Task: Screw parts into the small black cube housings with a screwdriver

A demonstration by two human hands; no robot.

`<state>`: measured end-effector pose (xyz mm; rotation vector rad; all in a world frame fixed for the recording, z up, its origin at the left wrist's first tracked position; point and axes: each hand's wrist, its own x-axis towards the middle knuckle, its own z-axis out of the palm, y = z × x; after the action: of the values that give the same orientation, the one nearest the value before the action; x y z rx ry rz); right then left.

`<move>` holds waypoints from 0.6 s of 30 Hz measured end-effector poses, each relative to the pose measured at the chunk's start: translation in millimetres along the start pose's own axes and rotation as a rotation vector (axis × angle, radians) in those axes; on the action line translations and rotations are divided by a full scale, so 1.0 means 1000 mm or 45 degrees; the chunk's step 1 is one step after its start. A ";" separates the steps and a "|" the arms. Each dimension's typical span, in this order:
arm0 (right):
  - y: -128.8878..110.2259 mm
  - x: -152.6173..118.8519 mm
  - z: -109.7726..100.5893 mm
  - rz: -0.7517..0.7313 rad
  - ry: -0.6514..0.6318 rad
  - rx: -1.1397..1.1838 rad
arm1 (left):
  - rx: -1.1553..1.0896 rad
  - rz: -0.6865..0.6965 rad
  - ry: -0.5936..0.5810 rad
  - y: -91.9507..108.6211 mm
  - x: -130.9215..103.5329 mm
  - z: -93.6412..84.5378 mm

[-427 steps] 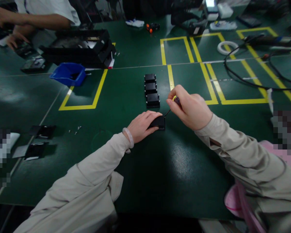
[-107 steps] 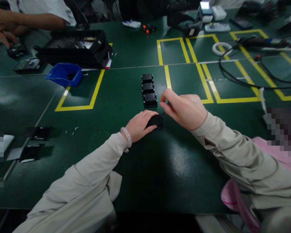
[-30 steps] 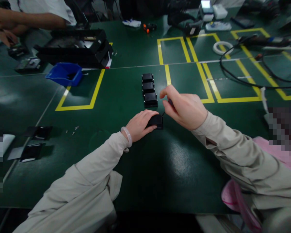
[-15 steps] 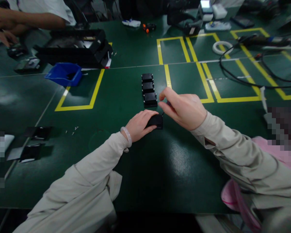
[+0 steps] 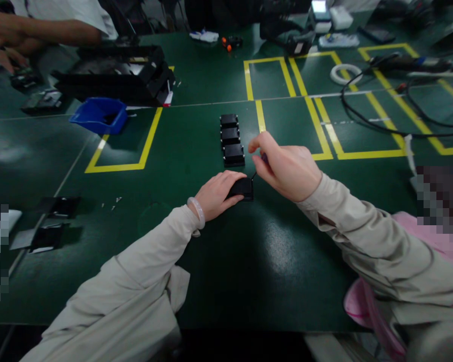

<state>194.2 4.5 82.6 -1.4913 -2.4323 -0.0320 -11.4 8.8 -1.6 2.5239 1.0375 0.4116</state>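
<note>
My left hand (image 5: 218, 195) is wrapped round a small black block (image 5: 242, 188) that lies on the green table (image 5: 226, 261). To its right, my right hand (image 5: 285, 168) pinches a thin dark tool (image 5: 254, 175), whose shaft slants down to the block's right edge. The tool's handle is mostly hidden by my fingers. Just beyond the block, three black blocks (image 5: 233, 152) with small shiny pieces at their sides stand in a column.
A blue bin (image 5: 101, 115) and a black tray (image 5: 113, 75) are at the back left, near a person's arm (image 5: 60, 31). Dark flat parts (image 5: 49, 236) lie left. Cables (image 5: 362, 118) and a white ring (image 5: 346, 74) are at the right. Pink cloth (image 5: 357, 304) hangs at the lower right.
The fingers of my right hand have shifted slightly on the tool, and more of its shaft shows. My left hand and the blocks have stayed where they were.
</note>
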 end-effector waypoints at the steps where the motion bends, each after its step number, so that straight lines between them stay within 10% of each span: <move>1: 0.000 0.000 0.001 0.001 0.020 0.013 | 0.001 -0.003 0.000 0.000 0.000 0.000; 18: 0.002 -0.001 0.001 -0.044 0.020 -0.017 | 0.002 0.002 0.012 0.000 0.001 0.001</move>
<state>196.1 4.6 81.1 -1.4494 -2.4502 -0.0667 -10.5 8.8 -1.9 2.5268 1.0394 0.4240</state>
